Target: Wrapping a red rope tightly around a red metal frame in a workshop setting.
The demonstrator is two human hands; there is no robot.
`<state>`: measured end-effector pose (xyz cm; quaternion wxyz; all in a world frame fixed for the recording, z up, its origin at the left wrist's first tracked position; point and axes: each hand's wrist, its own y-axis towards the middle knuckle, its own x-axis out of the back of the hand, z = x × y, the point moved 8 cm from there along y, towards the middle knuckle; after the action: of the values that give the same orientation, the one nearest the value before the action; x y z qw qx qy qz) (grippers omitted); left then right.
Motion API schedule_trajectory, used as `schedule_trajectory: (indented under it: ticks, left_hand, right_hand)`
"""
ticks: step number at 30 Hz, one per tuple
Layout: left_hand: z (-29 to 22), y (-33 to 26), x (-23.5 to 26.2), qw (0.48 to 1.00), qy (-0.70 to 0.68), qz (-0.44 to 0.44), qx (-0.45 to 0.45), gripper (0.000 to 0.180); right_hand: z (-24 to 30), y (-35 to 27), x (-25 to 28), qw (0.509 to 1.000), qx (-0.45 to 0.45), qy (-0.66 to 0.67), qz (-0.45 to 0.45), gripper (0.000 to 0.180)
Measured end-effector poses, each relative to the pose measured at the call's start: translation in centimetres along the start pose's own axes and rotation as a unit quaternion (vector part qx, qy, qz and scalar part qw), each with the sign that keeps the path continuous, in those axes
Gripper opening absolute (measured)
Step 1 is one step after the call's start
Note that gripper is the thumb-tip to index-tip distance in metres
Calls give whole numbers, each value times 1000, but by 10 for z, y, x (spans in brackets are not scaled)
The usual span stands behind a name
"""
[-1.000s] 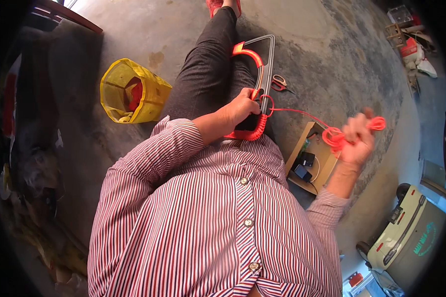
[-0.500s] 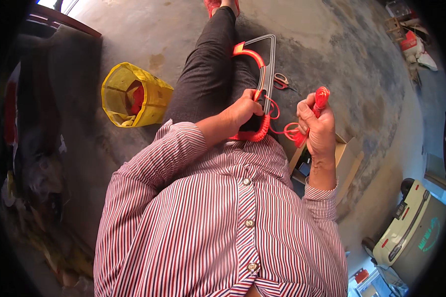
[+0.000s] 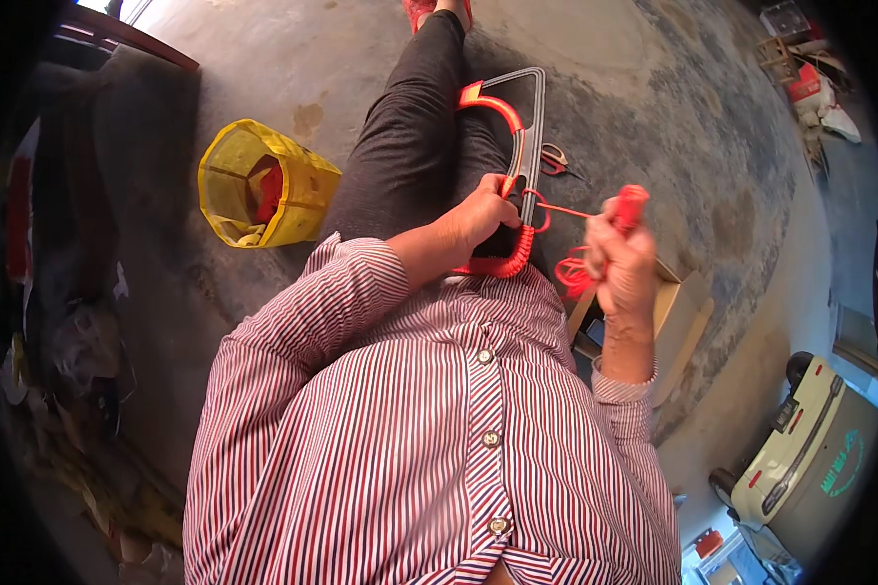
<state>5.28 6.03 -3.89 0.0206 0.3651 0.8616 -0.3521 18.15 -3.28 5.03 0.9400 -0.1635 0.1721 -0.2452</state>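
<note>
A grey, long-sided frame (image 3: 538, 107) rests over my lap, its curved side partly wrapped in red cord (image 3: 519, 255). My left hand (image 3: 485, 213) is closed around the frame's inner side, at the middle. To the right, my right hand (image 3: 622, 255), somewhat blurred, grips a bundle of red cord (image 3: 631, 202) that sticks out above the fist. Loose loops of the cord hang beside that hand. One strand runs taut from the fist leftward to the frame, near the left hand. What the left fingertips pinch underneath is hidden.
Scissors (image 3: 554, 159) lie on the floor just right of the frame. A yellow bin (image 3: 307, 190) with red and yellow scraps stands to the left. Beside my right forearm is an open cardboard box (image 3: 681, 327). A pale suitcase (image 3: 800, 439) sits at the lower right.
My right hand has moved slightly down with the cord bundle. The strand to the frame, slack and looped before, is now pulled straight. My left hand and the frame stay put.
</note>
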Motion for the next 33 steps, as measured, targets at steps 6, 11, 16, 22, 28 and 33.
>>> schedule_trajectory:
  ticks: [6, 11, 16, 22, 28, 33]
  left_hand:
    - [6, 5, 5, 998, -43, -4, 39, 46]
    - [4, -2, 5, 999, -27, -44, 12, 40]
    - [8, 14, 12, 993, -114, 31, 18, 32]
    - [15, 25, 13, 994, -105, 17, -7, 11]
    - [12, 22, 9, 997, -72, 15, -36, 14]
    - [6, 34, 17, 996, -31, -45, -74, 18]
  right_hand:
    - [34, -47, -50, 995, 28, -34, 94, 13]
    - [55, -70, -50, 985, 111, 33, 130, 16]
    - [48, -18, -15, 983, 78, 115, 121, 10]
    - [-42, 35, -15, 978, -75, -191, 37, 29]
    - [-70, 35, -39, 981, -53, -177, 59, 24]
    - [-71, 26, -35, 966, -2, -259, 24, 29]
